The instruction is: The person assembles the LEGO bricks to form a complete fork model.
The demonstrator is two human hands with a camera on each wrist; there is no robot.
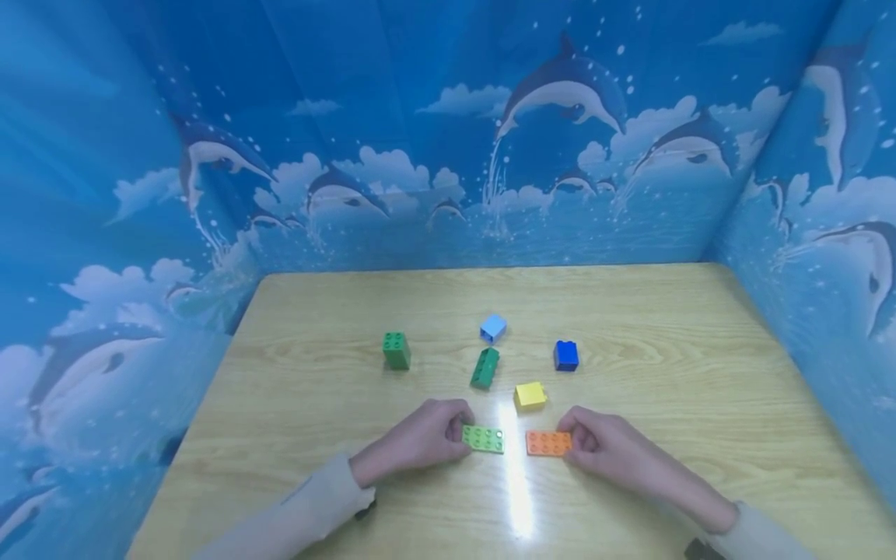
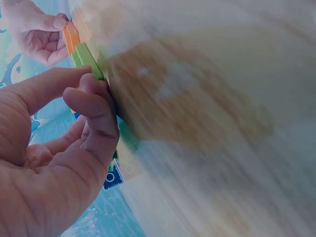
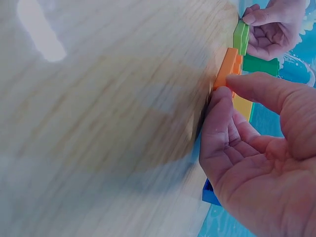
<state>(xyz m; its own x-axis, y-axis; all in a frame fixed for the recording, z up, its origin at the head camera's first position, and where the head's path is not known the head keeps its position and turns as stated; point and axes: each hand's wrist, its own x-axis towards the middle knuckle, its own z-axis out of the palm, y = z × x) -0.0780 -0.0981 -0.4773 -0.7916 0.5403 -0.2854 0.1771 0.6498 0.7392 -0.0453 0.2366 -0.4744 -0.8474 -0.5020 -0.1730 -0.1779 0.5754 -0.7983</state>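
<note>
We have both hands loaded. Left hand (image 1: 427,435) pinches the lime brick (image 1: 483,439) between thumb and fingers, by its outer end; the rest sticks out to that hand's right, studs up. Right hand (image 1: 605,443) pinches the orange brick (image 1: 549,443) the same way, also studs up, pointing left toward the other hand. Lime and orange face each other end to end, a gap between (not touching). We can't tell if either is lifted off the worktop (image 1: 448,505).

Yellow brick (image 1: 530,397) lies just beyond the right fingertips, a bit to their left, studs facing right. Past the left fingertips we see the dark green brick (image 1: 484,369) on its side, then the light blue brick (image 1: 493,329) near it, farther out. Tall green brick (image 1: 397,351) stands upright, studs up, beyond the left hand and to its left. Dark blue brick (image 1: 566,356) sits straight out from the right fingertips, past yellow.
</note>
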